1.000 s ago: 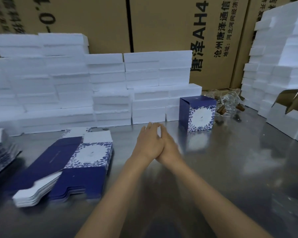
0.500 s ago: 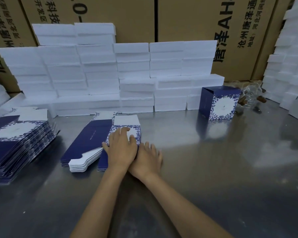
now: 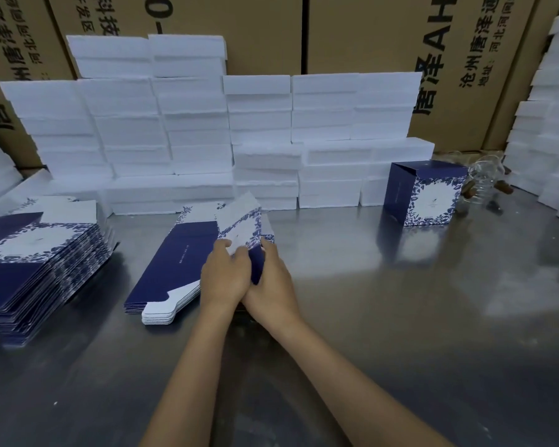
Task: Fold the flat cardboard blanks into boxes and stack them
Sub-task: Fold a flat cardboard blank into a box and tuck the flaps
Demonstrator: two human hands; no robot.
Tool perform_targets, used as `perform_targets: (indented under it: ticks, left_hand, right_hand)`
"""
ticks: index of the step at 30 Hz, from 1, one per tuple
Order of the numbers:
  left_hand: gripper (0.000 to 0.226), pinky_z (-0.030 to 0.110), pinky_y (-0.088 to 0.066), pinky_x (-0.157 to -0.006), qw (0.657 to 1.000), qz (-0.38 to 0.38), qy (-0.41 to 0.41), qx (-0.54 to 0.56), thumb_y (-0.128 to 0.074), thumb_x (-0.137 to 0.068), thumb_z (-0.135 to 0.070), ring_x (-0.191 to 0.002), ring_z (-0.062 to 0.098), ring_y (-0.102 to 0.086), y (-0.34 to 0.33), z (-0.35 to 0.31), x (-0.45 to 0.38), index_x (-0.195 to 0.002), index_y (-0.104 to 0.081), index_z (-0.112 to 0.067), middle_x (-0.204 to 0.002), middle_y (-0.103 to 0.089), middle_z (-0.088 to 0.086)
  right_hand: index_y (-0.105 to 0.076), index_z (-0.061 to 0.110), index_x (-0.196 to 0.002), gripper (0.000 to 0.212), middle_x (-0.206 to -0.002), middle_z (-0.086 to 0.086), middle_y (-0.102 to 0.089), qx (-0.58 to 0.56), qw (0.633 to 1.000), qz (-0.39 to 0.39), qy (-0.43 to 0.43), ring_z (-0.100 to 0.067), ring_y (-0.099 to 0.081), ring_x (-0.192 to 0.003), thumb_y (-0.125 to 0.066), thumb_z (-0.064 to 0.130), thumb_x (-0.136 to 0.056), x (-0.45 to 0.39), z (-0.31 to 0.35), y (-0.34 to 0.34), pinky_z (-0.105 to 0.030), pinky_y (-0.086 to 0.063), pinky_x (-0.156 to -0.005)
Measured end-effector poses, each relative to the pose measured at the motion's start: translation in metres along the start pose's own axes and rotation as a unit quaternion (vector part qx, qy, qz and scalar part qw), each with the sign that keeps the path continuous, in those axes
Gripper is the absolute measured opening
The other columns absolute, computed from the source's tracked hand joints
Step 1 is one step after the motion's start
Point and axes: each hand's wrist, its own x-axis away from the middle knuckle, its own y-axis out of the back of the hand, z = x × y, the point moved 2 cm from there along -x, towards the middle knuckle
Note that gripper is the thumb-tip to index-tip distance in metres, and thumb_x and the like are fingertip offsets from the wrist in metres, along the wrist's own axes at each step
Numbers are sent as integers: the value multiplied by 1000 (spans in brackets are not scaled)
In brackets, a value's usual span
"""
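Head view shows both hands at the small pile of flat blanks (image 3: 175, 266) in the middle of the counter (image 3: 400, 301). Left hand (image 3: 225, 279) and right hand (image 3: 271, 285) pinch the near end of the top blank (image 3: 242, 227), tilting its far end up off the pile. One folded box (image 3: 425, 193) stands far right; a taller pile of blanks (image 3: 36, 262) lies left. Judging by this, the step is picking up a fresh blank; next it needs lifting clear and squaring open.
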Motion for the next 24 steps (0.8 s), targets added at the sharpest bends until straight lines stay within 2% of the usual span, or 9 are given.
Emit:
perform_targets:
  ticks: [4, 7, 9, 12, 14, 16, 19, 21, 24]
  left_hand:
    - [30, 36, -39, -85, 993, -96, 5, 72, -43, -98, -22, -107, 25, -54, 16, -2, 5, -124, -56, -17, -112, -65, 1]
    - [29, 43, -36, -105, 978, -189, -89, 18, -46, -96, -14, -109, 31, -56, 22, -10, 17, -121, -60, -14, -95, -64, -2]
    - [33, 46, -26, -116, 960, -245, -136, -4, -51, -93, -10, -120, 31, -52, 23, -14, 19, -125, -58, -11, -111, -66, 9]
    - [51, 46, -26, -116, 947, -276, -152, 68, -58, -91, -8, -140, 30, -32, 21, -18, 21, -140, -44, -8, -145, -45, 12]
    - [72, 43, -32, -113, 955, -199, -95, 197, -69, -90, -19, -144, 23, -29, 15, -18, 19, -151, -29, -16, -155, -32, 4]
    - [90, 35, -38, -104, 942, -65, -20, 329, -78, -85, -29, -135, 13, -45, 4, -19, 22, -154, -21, -28, -151, -39, -5]
    - [69, 27, -54, -91, 887, 107, -2, 450, -81, -82, -17, -112, 14, -68, -20, -18, 24, -141, -45, -16, -130, -66, 4]
    - [58, 28, -56, -91, 877, 151, -23, 456, -81, -80, -11, -112, 20, -69, -32, -16, 27, -132, -54, -11, -125, -70, 6]
    - [56, 32, -56, -94, 878, 170, -41, 445, -78, -82, -7, -112, 23, -70, -41, -17, 35, -131, -55, -16, -123, -71, 7]
  right_hand:
    - [-57, 15, -131, 38, -123, -9, -68, -199, 972, -54, -108, -28, -66, -110, -54, 3, -95, -10, 11, -3, -44, -53, -100]
    - [-61, 19, -116, 30, -113, -8, -71, -293, 947, -82, -105, -29, -73, -95, -50, -1, -97, -8, 15, 6, -45, -62, -83]
    - [-59, 24, -106, 28, -105, -4, -71, -341, 932, -93, -75, -24, -73, -68, -49, -2, -100, -6, 17, 27, -33, -62, -62]
    - [-59, 16, -117, 26, -113, -2, -68, -382, 914, -130, -36, -11, -68, -56, -52, -3, -101, -9, 10, 77, -29, -61, -58]
    - [-59, 15, -115, 26, -99, 1, -70, -420, 895, -143, -35, -9, -68, -60, -55, -5, -99, -8, 2, 111, -26, -59, -54]
    - [-59, 15, -114, 25, -92, 1, -68, -447, 882, -139, -56, -14, -65, -66, -58, -4, -97, -4, -8, 138, -24, -57, -53]
    - [-61, 23, -113, 30, -100, -1, -70, -461, 875, -118, -86, -18, -68, -74, -59, -3, -97, 4, -26, 162, -24, -56, -52]
    - [-58, 30, -124, 43, -111, 0, -71, -458, 878, -92, -102, -17, -71, -79, -57, -3, -97, 9, -39, 167, -24, -56, -52]
    - [-45, 31, -147, 63, -125, 1, -67, -454, 883, -36, -112, -16, -71, -88, -55, -6, -97, 16, -53, 165, -25, -56, -55]
